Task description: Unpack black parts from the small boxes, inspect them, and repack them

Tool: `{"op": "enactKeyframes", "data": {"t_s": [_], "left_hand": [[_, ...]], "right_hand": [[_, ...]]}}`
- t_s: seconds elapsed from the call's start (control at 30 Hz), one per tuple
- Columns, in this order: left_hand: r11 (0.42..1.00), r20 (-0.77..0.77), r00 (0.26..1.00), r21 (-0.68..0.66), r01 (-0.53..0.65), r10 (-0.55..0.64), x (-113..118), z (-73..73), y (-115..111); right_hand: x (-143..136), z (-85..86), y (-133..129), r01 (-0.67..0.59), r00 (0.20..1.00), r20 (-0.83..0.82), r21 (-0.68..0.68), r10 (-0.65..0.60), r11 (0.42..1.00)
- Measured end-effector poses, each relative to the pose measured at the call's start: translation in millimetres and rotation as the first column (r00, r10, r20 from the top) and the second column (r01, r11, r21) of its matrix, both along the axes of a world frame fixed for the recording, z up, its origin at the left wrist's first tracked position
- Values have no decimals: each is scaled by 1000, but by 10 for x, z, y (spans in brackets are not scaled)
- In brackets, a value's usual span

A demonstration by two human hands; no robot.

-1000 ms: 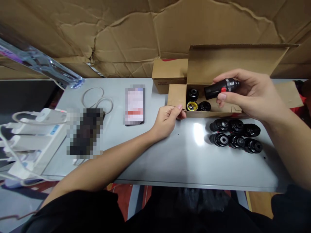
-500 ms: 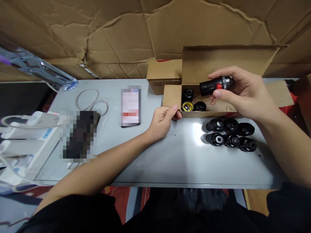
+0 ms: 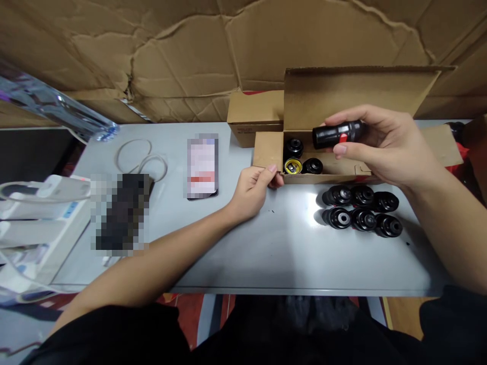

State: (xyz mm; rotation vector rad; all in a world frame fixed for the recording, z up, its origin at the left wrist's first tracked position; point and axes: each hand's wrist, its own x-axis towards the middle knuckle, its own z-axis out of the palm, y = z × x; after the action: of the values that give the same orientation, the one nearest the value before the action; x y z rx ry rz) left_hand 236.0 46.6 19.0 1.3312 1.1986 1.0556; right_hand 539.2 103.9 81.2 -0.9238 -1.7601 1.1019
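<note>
My right hand (image 3: 380,142) holds a black cylinder (image 3: 335,135) with a small red part, tilted nearly flat above an open cardboard box (image 3: 319,179). Inside the box, at its left end, stand two black cylinders (image 3: 312,166) and one with a yellow-rimmed top (image 3: 293,166). My left hand (image 3: 255,191) pinches the box's left front corner, near its side flap (image 3: 268,150). In front of the box, several black cylinders (image 3: 363,219) stand in two rows on the grey table (image 3: 297,263).
A closed cardboard box (image 3: 255,109) sits behind the open one. To the left lie a phone (image 3: 202,167), a dark blurred device (image 3: 124,212), a looped cable (image 3: 117,152) and a white power strip (image 3: 72,218). A clear bottle (image 3: 61,104) leans in at the upper left.
The cylinder in my right hand has turned slightly, so its red part shows at a different angle. My left hand stays on the box corner. The view has shifted a little.
</note>
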Motion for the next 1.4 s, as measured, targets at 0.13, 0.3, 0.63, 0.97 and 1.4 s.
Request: {"op": "enactKeyframes", "data": {"t_s": [0.13, 0.3, 0.63, 0.97, 1.4], "left_hand": [[1000, -8, 1000, 3, 15, -15, -8, 5, -6], [1000, -4, 1000, 8, 24, -24, -6, 1, -8], [999, -1, 999, 13, 41, -41, 0, 18, 3], [998, 35, 997, -2, 64, -64, 4, -24, 15], [1000, -28, 999, 14, -21, 22, -10, 3, 1]], "right_hand": [[-9, 28, -34, -12, 1000, 15, 0, 12, 1000], [-25, 18, -44, 12, 999, -43, 79, -9, 997], [-11, 45, -72, -7, 1000, 18, 57, 6, 998], [12, -13, -40, -51, 998, -32, 50, 52, 997], [-59, 69, -78, -64, 998, -2, -34, 64, 997]]}}
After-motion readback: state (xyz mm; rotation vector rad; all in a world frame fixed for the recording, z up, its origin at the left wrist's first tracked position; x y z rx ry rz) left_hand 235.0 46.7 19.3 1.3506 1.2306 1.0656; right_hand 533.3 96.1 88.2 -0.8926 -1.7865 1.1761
